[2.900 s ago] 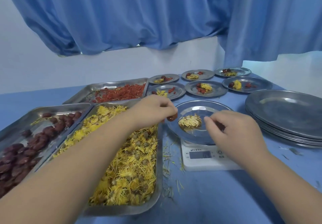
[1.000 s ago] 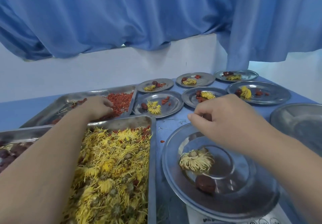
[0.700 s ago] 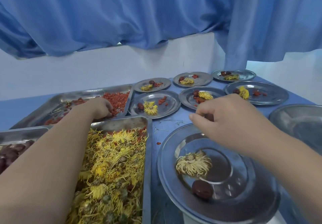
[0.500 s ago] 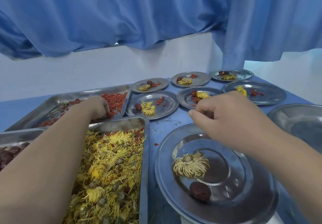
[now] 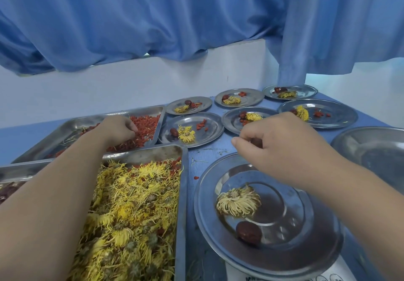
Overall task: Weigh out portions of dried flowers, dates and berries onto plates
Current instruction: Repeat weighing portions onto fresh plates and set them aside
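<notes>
Head view: the left hand (image 5: pixel 118 131) is sunk in the berry tray (image 5: pixel 87 120), its fingers curled round a pinch of red berries (image 5: pixel 146 125). A dark date (image 5: pixel 256 142) is pinched in the right hand (image 5: pixel 284 147), held over the far rim of the plate (image 5: pixel 310 243) on the scale (image 5: pixel 240 273). On that plate a dried chrysanthemum (image 5: pixel 238 202) and a second date (image 5: pixel 249 233) are laid.

A narrow strip of bare worktop (image 5: pixel 210 152) runs between the flower tray (image 5: pixel 185 193) and the near plate (image 5: pixel 310 250); the left hand (image 5: pixel 118 127) reaches across that tray, curled into the berries (image 5: pixel 147 125); the right hand (image 5: pixel 284 147), pinching a date (image 5: pixel 256 142), hangs over the plate's far rim; six filled plates (image 5: pixel 207 137) crowd the far side; a large plate (image 5: pixel 371 147) closes the right.
</notes>
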